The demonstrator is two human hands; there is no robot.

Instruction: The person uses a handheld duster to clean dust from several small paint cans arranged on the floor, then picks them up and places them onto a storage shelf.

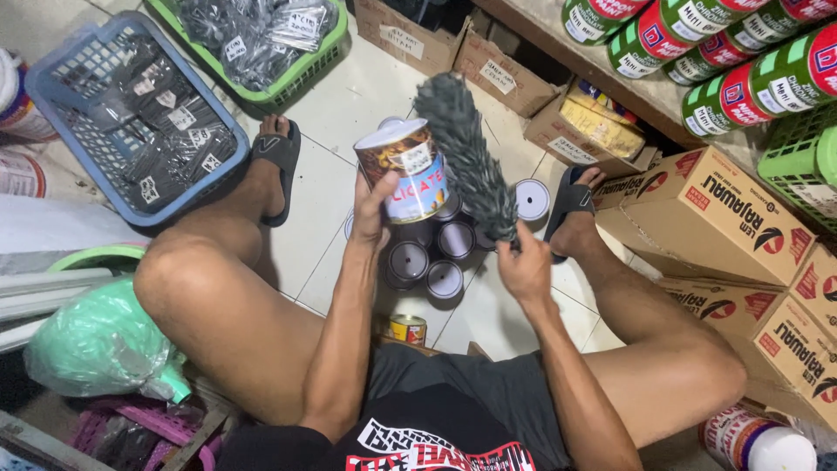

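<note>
My left hand (373, 212) holds up a round tin can (406, 171) with a white lid and a colourful label, tilted toward me. My right hand (523, 266) grips the handle end of a grey fluffy duster (471, 157), whose head rests against the right side of the can. Below the can, several similar tins with white lids (440, 253) stand on the white tiled floor between my feet. One more small tin (407, 330) lies close to my lap.
A blue basket (52, 83) and a green basket (296, 78) of packaged black items sit on the far left. Cardboard boxes (732, 218) stack on the right. Green paint cans (750, 78) lie on a shelf above. A green plastic bag (100, 340) sits beside my left knee.
</note>
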